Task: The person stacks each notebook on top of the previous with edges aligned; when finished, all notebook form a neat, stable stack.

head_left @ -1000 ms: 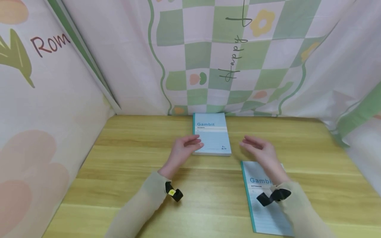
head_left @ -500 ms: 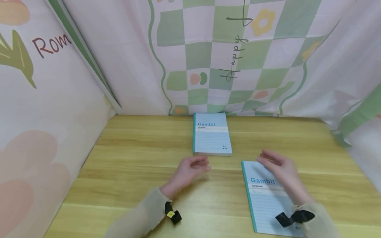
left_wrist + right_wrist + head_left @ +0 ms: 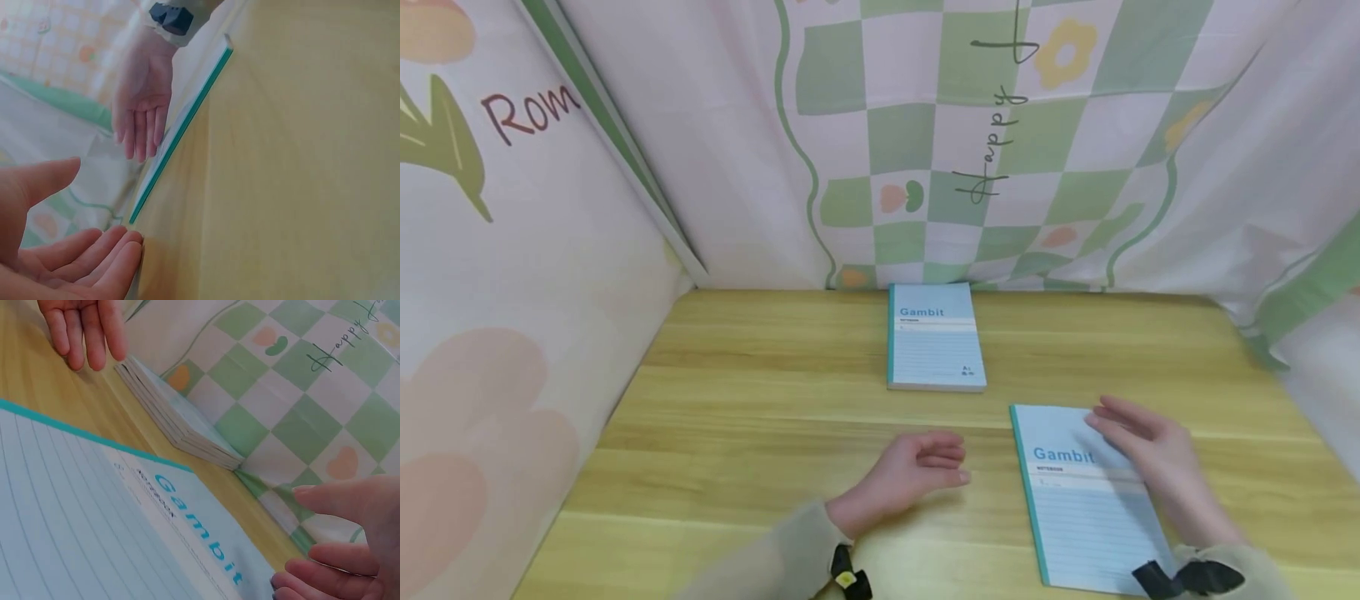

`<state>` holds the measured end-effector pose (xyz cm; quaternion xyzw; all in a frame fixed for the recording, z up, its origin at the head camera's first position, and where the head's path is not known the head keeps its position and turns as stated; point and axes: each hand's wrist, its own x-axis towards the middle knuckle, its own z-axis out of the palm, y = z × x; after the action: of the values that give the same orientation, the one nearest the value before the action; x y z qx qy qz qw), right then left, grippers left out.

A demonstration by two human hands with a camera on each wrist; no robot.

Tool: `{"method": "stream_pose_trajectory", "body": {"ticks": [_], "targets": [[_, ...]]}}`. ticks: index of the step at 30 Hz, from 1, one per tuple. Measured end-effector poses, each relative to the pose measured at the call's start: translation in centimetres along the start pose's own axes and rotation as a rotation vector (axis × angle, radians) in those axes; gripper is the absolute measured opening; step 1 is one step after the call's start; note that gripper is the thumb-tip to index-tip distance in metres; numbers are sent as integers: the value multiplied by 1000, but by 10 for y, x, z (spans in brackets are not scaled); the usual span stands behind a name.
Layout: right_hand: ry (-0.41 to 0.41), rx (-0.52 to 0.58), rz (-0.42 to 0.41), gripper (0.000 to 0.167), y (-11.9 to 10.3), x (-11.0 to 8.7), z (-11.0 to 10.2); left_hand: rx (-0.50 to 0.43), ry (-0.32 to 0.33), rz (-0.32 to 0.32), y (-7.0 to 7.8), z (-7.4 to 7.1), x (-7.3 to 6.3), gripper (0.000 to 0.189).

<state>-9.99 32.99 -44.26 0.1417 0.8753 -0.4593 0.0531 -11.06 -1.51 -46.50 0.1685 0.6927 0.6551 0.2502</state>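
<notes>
A light blue Gambit notebook (image 3: 1090, 508) with a teal spine lies flat at the right front of the table. Over its upper right part hovers my right hand (image 3: 1157, 458), fingers loosely bent and holding nothing. My left hand (image 3: 906, 475) is to the left of that notebook, palm turned inward, also holding nothing; a gap separates it from the teal spine (image 3: 181, 134). Farther back, against the curtain, lies a stack of similar notebooks (image 3: 936, 342); the right wrist view shows several layers in the stack (image 3: 181, 419). Neither hand touches the stack.
The wooden table (image 3: 737, 400) runs back to a checkered green and white curtain (image 3: 955, 150). A printed white curtain (image 3: 550, 292) borders the left side, and another white curtain (image 3: 1247, 225) hangs at the right.
Both hands have drawn back from beside the rear stack toward the front. My right hand has moved right over the front notebook, my left hand forward and right. The notebooks stay in place.
</notes>
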Motion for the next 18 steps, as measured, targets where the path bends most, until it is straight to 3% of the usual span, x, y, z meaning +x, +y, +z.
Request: {"method": "stream_pose_trajectory", "body": {"ticks": [5, 12, 18], "targets": [[-11, 17, 40, 91, 5, -5, -5, 17, -46, -12, 1, 13, 0, 51], [-19, 19, 29, 85, 14, -12, -13, -16, -85, -23, 6, 33, 4, 52], [-60, 26, 90, 88, 21, -14, -23, -45, -88, -59, 7, 48, 5, 56]]}}
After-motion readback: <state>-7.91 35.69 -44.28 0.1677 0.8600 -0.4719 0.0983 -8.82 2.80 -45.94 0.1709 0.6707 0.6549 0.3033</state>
